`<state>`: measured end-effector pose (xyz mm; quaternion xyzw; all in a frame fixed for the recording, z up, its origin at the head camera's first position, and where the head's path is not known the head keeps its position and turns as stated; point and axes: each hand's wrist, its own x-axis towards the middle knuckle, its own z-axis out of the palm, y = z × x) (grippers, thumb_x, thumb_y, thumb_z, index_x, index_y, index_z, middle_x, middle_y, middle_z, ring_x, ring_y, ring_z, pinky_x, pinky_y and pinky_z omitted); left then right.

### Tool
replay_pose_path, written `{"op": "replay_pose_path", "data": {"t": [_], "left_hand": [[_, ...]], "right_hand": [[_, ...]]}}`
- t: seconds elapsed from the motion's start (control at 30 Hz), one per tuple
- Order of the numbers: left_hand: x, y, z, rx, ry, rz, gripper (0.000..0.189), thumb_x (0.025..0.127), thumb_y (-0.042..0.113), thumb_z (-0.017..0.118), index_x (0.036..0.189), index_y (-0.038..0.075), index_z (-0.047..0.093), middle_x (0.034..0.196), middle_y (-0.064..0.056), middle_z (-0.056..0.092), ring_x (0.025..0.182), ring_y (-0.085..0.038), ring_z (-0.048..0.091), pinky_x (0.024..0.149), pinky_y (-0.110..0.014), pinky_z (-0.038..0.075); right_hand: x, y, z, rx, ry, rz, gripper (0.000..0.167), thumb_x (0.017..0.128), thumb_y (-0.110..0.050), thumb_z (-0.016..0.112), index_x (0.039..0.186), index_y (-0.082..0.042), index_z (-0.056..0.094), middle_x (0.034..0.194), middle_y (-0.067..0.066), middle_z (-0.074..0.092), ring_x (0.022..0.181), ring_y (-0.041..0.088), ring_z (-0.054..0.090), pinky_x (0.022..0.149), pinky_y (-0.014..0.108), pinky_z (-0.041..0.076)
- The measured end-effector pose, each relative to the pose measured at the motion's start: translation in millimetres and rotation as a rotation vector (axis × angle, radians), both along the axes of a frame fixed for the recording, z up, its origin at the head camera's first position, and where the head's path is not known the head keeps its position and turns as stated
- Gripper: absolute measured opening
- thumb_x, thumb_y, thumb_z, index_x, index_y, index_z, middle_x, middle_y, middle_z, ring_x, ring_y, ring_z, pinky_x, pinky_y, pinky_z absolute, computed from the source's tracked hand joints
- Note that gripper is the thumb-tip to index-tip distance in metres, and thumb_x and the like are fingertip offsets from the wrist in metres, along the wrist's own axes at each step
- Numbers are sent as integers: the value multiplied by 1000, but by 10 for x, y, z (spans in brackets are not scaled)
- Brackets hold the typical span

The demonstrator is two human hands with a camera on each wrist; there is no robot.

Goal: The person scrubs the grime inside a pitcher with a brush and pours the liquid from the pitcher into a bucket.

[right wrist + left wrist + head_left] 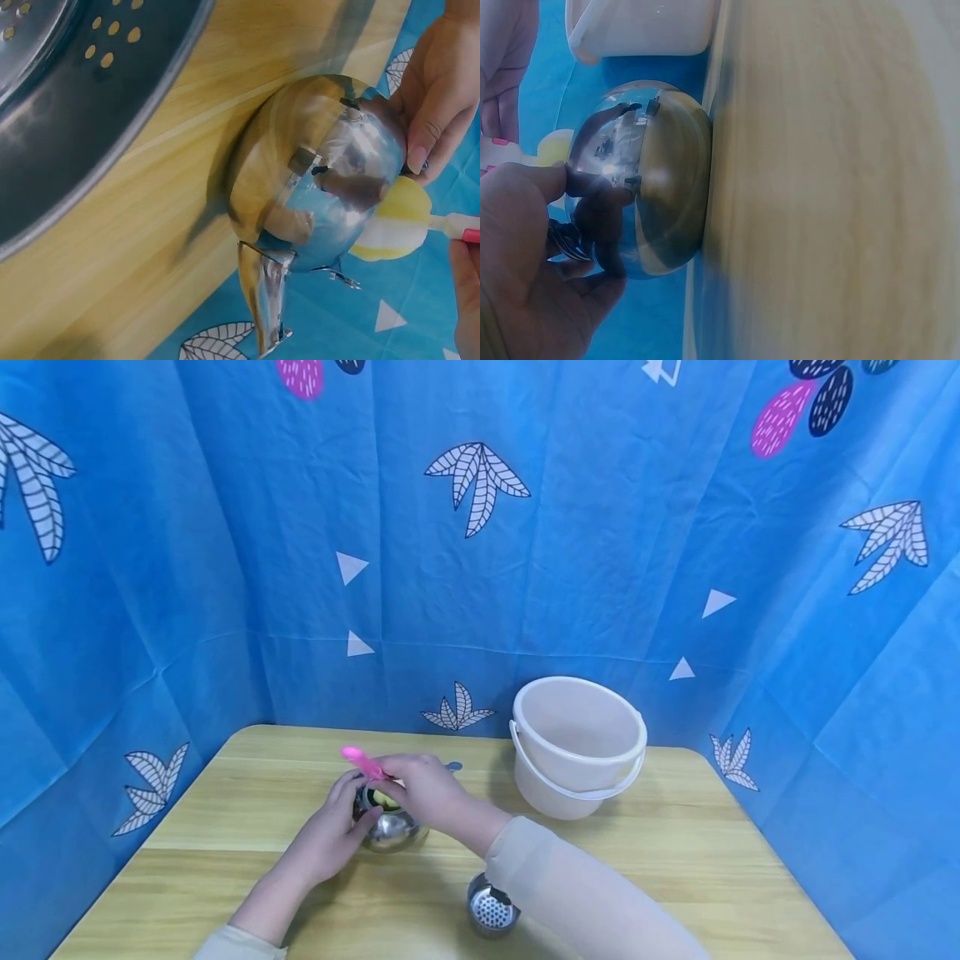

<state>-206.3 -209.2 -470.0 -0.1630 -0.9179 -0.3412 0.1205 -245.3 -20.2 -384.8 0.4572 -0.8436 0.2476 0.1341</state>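
A round shiny metal teapot (392, 837) stands on the table, its spout (268, 296) seen in the right wrist view. My left hand (330, 833) grips it near the opening, thumb on one side and fingers on the other; in the left wrist view a dark, coiled-looking part (570, 240) lies among those fingers. With my right hand (429, 789) I hold the pink handle (363, 762) of a sponge brush. The brush's yellow-and-white head (394, 221) is at the teapot's mouth, partly hidden behind the rim.
A white bucket (566, 783) with its handle hanging down stands at the back right. Near the front, below my right forearm, sits a small metal strainer (492, 910) with a perforated bottom. Blue patterned cloth (450, 610) surrounds the wooden table (645, 868).
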Motion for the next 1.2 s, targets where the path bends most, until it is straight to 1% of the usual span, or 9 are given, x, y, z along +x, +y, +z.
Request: {"op": "replay_pose_path", "data": {"t": [0.2, 0.33, 0.43, 0.57, 0.77, 0.87, 0.97, 1.07, 1.2], "left_hand": [[-6, -5, -7, 20, -22, -4, 54, 103, 21, 57, 150, 6, 34, 163, -20, 18, 133, -47, 45, 107, -62, 39], [-8, -5, -7, 23, -21, -8, 53, 104, 23, 56, 149, 7, 34, 162, -20, 19, 134, -47, 44, 107, -62, 38], [-4, -6, -2, 28, -24, -9, 53, 104, 27, 55, 150, 7, 34, 162, -19, 20, 134, -47, 44, 107, -63, 39], [7, -5, 12, 39, -49, -3, 57, 105, 36, 51, 152, 9, 32, 163, -18, 18, 133, -48, 44, 106, -65, 38], [17, 9, 34, 34, -102, 20, 62, 105, 45, 47, 154, 10, 31, 165, -15, 15, 133, -51, 43, 103, -67, 40], [7, 14, 31, 14, -109, 36, 65, 105, 48, 45, 154, 9, 30, 165, -14, 15, 134, -50, 43, 103, -67, 40], [-5, 16, 24, -8, -104, 50, 67, 104, 51, 43, 155, 8, 30, 165, -14, 16, 135, -49, 42, 104, -67, 40], [-12, 18, 25, -25, -105, 65, 67, 105, 49, 44, 155, 8, 29, 165, -15, 17, 136, -48, 41, 104, -66, 41], [-17, 21, 30, -42, -105, 76, 66, 105, 43, 47, 156, 5, 28, 164, -17, 18, 136, -47, 42, 104, -64, 41]], "right_hand": [[8, -22, 16, 29, 13, 6, 20, 97, -23, 67, 112, -12, 73, 109, -4, 75, 97, 4, 69, 86, 8, 49], [21, -19, 28, 42, 22, 0, 18, 97, -23, 67, 111, -13, 73, 108, -4, 75, 97, 4, 70, 85, 8, 50], [21, -18, 34, 47, 12, 0, 19, 97, -22, 67, 112, -12, 73, 109, -4, 75, 98, 5, 70, 86, 9, 50], [8, -26, 49, 59, -6, -5, 19, 98, -23, 66, 112, -12, 73, 108, -3, 75, 93, 4, 70, 83, 9, 50], [-14, -47, 94, 61, -70, -21, 17, 97, -21, 67, 111, -12, 73, 101, -3, 76, 77, 0, 65, 71, 7, 49], [-21, -57, 120, 68, -97, -36, 17, 97, -19, 67, 110, -11, 73, 94, -4, 75, 69, -2, 59, 64, 7, 47], [-38, -69, 148, 78, -110, -43, 15, 97, -19, 66, 108, -11, 72, 84, -4, 72, 62, 0, 54, 58, 9, 45], [-70, -87, 165, 85, -133, -48, 14, 98, -20, 66, 106, -11, 72, 81, -5, 70, 61, 1, 53, 57, 10, 44], [-113, -113, 189, 90, -185, -61, 13, 98, -22, 66, 103, -12, 71, 82, -5, 70, 63, 2, 53, 58, 11, 45]]}}
